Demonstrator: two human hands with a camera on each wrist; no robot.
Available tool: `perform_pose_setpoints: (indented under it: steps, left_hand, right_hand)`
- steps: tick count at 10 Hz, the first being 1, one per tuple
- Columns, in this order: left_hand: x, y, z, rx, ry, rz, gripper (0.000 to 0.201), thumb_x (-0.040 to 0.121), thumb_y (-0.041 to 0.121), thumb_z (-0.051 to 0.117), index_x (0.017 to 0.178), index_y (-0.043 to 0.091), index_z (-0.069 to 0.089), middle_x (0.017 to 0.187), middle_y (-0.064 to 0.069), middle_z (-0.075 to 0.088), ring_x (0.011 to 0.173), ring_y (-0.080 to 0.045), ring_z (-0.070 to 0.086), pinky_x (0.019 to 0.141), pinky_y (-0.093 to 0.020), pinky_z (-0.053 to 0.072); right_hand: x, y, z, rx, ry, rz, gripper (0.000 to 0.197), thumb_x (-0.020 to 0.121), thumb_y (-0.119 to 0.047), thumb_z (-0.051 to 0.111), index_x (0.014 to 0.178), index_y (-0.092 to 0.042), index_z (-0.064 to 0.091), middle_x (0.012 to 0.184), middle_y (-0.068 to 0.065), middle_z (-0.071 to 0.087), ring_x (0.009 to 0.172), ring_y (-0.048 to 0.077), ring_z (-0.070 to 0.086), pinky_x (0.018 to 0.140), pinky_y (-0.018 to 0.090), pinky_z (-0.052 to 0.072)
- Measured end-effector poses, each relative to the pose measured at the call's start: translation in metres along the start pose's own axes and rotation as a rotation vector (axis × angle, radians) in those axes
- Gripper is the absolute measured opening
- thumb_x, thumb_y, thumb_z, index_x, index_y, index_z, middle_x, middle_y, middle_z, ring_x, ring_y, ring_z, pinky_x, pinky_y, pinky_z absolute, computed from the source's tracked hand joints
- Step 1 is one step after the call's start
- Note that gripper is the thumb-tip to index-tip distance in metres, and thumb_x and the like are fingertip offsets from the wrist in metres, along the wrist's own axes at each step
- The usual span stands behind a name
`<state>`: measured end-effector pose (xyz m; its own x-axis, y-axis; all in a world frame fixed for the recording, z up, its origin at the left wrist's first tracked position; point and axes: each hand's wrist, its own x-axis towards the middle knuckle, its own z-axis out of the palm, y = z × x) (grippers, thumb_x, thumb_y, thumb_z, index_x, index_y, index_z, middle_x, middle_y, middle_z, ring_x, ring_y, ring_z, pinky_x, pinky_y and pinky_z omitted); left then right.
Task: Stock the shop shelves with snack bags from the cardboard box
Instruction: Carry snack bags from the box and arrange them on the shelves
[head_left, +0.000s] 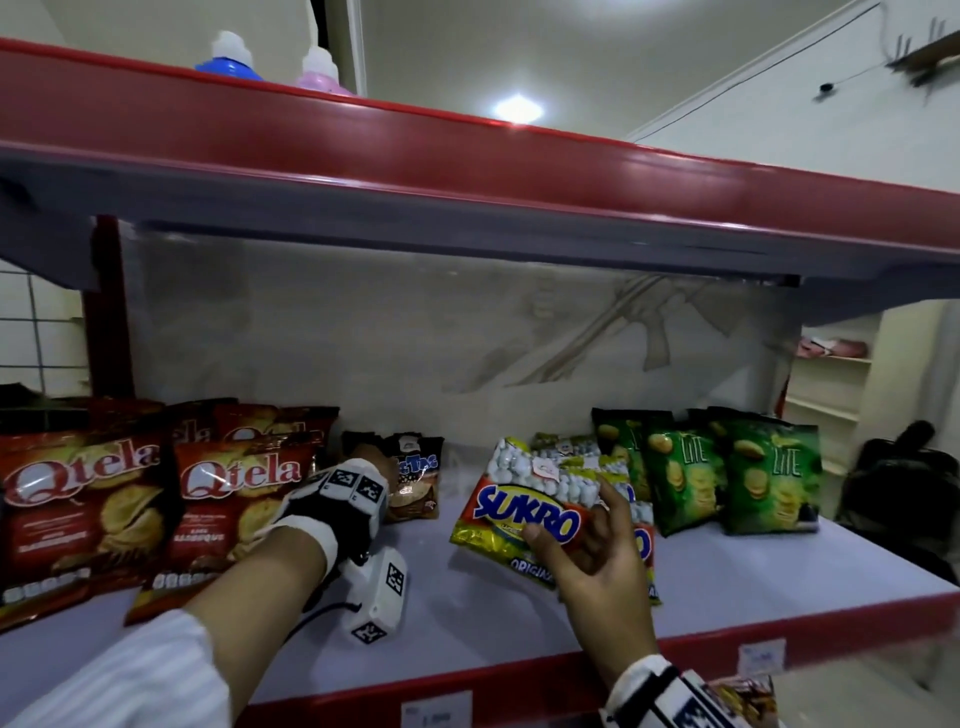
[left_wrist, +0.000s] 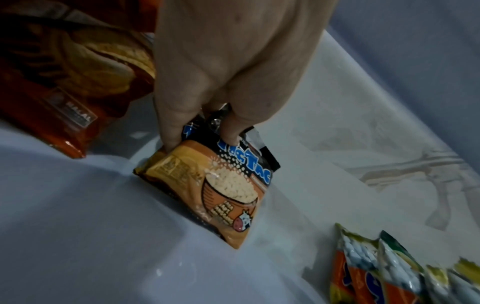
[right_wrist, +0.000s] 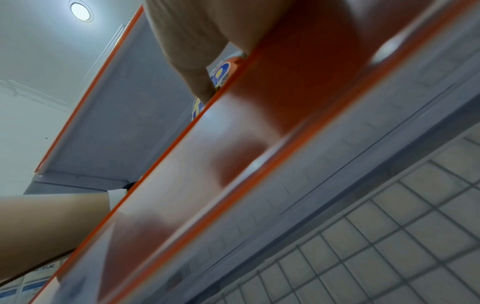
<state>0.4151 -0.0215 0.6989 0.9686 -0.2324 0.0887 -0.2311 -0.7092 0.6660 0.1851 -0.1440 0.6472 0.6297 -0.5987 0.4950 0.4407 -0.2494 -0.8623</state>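
A brown and black Tic Tac snack bag (head_left: 415, 483) stands near the back of the grey shelf (head_left: 467, 613). My left hand (left_wrist: 200, 139) pinches its top edge between thumb and fingers, and the bag (left_wrist: 221, 185) leans with its bottom on the shelf. In the head view the wrist rig hides most of that hand (head_left: 382, 465). My right hand (head_left: 576, 519) holds a red and yellow Sukro bag (head_left: 524, 499) upright, thumb on its front, in front of more Sukro bags. The right wrist view shows only the fingers (right_wrist: 205, 94) on the bag (right_wrist: 221, 74) above the shelf lip. The cardboard box is out of view.
Red Qtela bags (head_left: 83, 499) fill the shelf's left end and green Lite bags (head_left: 727, 473) stand at the right. Bare shelf lies between the Tic Tac and Sukro bags. A red front lip (head_left: 519, 670) with price tags edges the shelf. The upper shelf (head_left: 467, 171) carries bottles (head_left: 231, 57).
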Motion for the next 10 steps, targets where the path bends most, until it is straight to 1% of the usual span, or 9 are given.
perform_pose_setpoints:
  steps: [1,3,4,5,6,7,8,9,10]
  left_hand:
    - [0.003,0.003,0.006,0.013,0.002,-0.036,0.046,0.096,0.025,0.050,0.131,-0.004,0.047,0.136,-0.025,0.049,0.125,-0.036,0.048,0.094,-0.035,0.041]
    - [-0.002,0.017,0.015,0.096,0.070,-0.032,0.046,0.099,0.029,0.045,0.134,-0.001,0.046,0.140,-0.021,0.046,0.130,-0.034,0.043,0.103,-0.036,0.035]
    - [-0.003,0.017,0.016,0.025,0.065,-0.082,0.050,0.097,0.024,0.049,0.135,-0.007,0.042,0.141,-0.026,0.042,0.131,-0.037,0.042,0.105,-0.038,0.035]
    - [-0.008,0.014,0.015,-0.113,0.106,-0.096,0.066,0.091,0.014,0.058,0.141,-0.011,0.024,0.143,-0.031,0.035,0.132,-0.042,0.038,0.106,-0.042,0.034]
    - [-0.014,0.020,0.004,-0.181,0.113,-0.088,0.072,0.090,0.012,0.059,0.143,-0.012,0.017,0.144,-0.033,0.033,0.132,-0.043,0.037,0.107,-0.043,0.034]
    - [-0.026,0.028,-0.008,-0.142,0.046,-0.061,0.066,0.092,0.017,0.057,0.142,-0.011,0.025,0.143,-0.031,0.036,0.132,-0.040,0.038,0.108,-0.039,0.036]
    - [-0.041,0.035,-0.014,-0.161,0.023,-0.045,0.076,0.090,0.025,0.061,0.146,-0.002,0.017,0.150,-0.026,0.024,0.138,-0.036,0.030,0.112,-0.038,0.030]
    - [-0.078,0.051,-0.012,0.064,-0.056,0.073,0.090,0.085,0.042,0.064,0.147,0.008,0.009,0.152,-0.024,0.019,0.140,-0.036,0.020,0.115,-0.040,0.025]
    - [-0.105,0.062,-0.005,0.177,-0.107,0.171,0.085,0.083,0.048,0.064,0.145,0.008,0.022,0.148,-0.020,0.031,0.136,-0.033,0.032,0.111,-0.036,0.032]
  right_hand:
    - [0.000,0.004,0.000,0.008,0.006,-0.002,0.084,0.057,-0.039,0.077,0.130,-0.039,0.036,0.111,-0.011,0.065,0.100,0.005,0.066,0.086,0.030,0.056]
    - [0.001,0.007,0.000,0.000,0.018,-0.039,0.068,0.058,-0.037,0.077,0.116,-0.047,0.042,0.098,-0.014,0.069,0.093,0.000,0.067,0.073,0.016,0.055]
    - [0.000,0.008,0.000,-0.003,0.021,-0.051,0.071,0.059,-0.038,0.077,0.119,-0.047,0.039,0.108,-0.009,0.067,0.096,0.002,0.067,0.078,0.020,0.056]
    - [0.002,0.004,-0.001,0.010,0.026,-0.035,0.078,0.056,-0.044,0.076,0.122,-0.048,0.035,0.127,-0.001,0.058,0.111,0.013,0.062,0.095,0.037,0.052]
    - [0.004,-0.002,-0.006,0.029,0.040,-0.008,0.081,0.054,-0.046,0.076,0.125,-0.046,0.036,0.130,0.000,0.055,0.114,0.017,0.059,0.098,0.041,0.050]
    - [0.012,-0.017,-0.027,0.021,0.067,-0.024,0.081,0.059,-0.041,0.077,0.131,-0.029,0.041,0.123,0.001,0.062,0.108,0.013,0.063,0.093,0.038,0.053]
    - [0.021,-0.027,-0.047,-0.016,0.066,-0.034,0.064,0.064,-0.037,0.078,0.120,-0.034,0.047,0.116,-0.001,0.066,0.103,0.012,0.065,0.089,0.034,0.054]
    - [0.033,-0.032,-0.074,-0.134,0.001,0.024,0.056,0.073,-0.019,0.079,0.120,-0.027,0.049,0.111,0.003,0.068,0.102,0.018,0.066,0.089,0.038,0.054]
    - [0.035,-0.029,-0.089,-0.233,-0.095,0.068,0.059,0.075,-0.012,0.078,0.126,-0.015,0.049,0.110,0.006,0.067,0.101,0.023,0.066,0.091,0.044,0.053]
